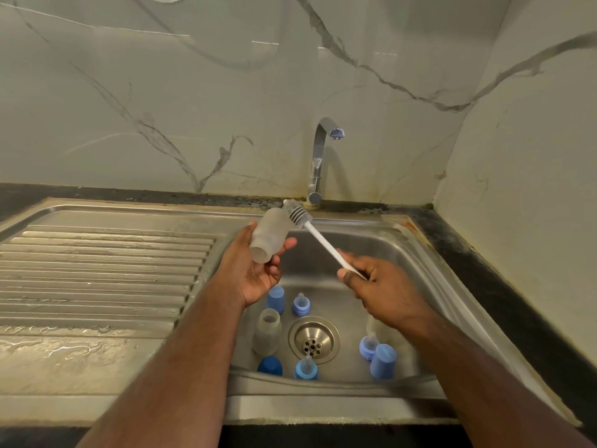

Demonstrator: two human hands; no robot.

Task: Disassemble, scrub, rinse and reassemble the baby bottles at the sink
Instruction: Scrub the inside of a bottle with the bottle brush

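Fingers (350, 276) of the right hand (384, 287) pinch the white handle of a bottle brush (318, 239), its grey bristled head touching the base end of a frosted baby bottle (269, 234) that the left hand (255, 273) grips, mouth toward the palm. Both are held above the steel sink (416, 250), under the faucet (318, 156). Below lie another bottle (266, 331), blue caps (382, 362) and nipple rings (301, 304) around the drain (313, 339).

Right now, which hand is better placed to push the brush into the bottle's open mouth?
The right hand. It already grips the white handle of the grey ribbed bottle brush, whose head lies against the base of the frosted plastic bottle. The left hand holds that bottle, mouth toward the person.
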